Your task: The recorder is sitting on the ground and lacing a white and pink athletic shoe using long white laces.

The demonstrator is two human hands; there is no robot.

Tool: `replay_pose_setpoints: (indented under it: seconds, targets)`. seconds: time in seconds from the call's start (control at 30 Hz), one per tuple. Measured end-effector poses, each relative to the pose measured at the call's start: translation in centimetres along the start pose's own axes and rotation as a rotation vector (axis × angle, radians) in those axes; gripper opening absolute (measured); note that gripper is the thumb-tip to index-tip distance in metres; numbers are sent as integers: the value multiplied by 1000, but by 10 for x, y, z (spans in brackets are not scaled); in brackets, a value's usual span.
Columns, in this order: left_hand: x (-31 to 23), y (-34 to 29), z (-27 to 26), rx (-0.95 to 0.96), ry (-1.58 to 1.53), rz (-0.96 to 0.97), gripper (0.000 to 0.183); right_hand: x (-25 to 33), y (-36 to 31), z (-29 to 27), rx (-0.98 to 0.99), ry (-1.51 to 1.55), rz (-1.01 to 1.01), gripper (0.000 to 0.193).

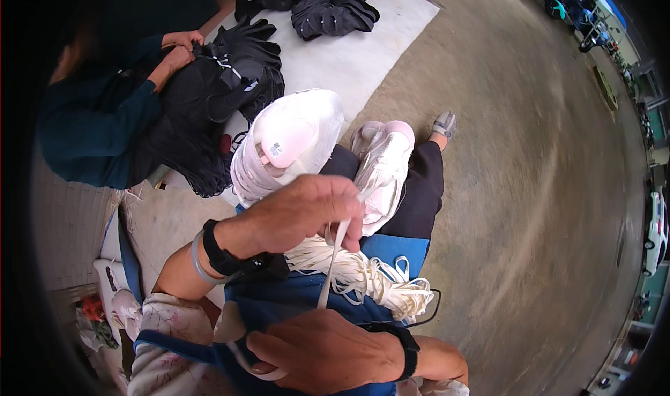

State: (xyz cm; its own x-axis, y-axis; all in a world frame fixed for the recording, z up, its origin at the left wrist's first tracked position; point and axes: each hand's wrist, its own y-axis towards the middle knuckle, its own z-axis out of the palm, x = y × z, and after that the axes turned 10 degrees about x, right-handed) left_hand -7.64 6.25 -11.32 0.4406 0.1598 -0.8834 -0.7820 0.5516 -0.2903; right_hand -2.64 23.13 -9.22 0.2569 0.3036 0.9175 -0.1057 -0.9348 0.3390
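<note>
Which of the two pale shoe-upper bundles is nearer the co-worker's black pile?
The left bundle, just beyond your left hand, whose rounded pink patch bears printing; the other bundle lies farther right, away from the black pile.

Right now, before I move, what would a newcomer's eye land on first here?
Probably the white lace running between your left hand and right hand, near the middle of the view. Just beyond them, the bright pink-and-white shoe pieces stand out, with a thick bundle of cream laces below on your lap. At upper left, black shoe pieces lie by another person's hands.
</note>
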Motion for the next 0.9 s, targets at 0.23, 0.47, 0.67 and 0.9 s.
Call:
replay_pose_setpoints:
  seconds: [0.23, 0.47, 0.67, 0.9]
  targets:
    - [-11, -1, -6, -20, -267, 180, 30, 1, -26, -16, -116, -109, 65, 30]
    - [-24, 5, -6, -74, -313, 284, 27, 10, -77, -42, -716, 51, 99, 65]
    - [-35, 6, -3, -77, -310, 335, 29, -8, -115, -51, -814, 65, 194, 55]
    - [-61, -3, 7, 43, -203, 390, 32, -54, -117, -43, -798, 269, 561, 34]
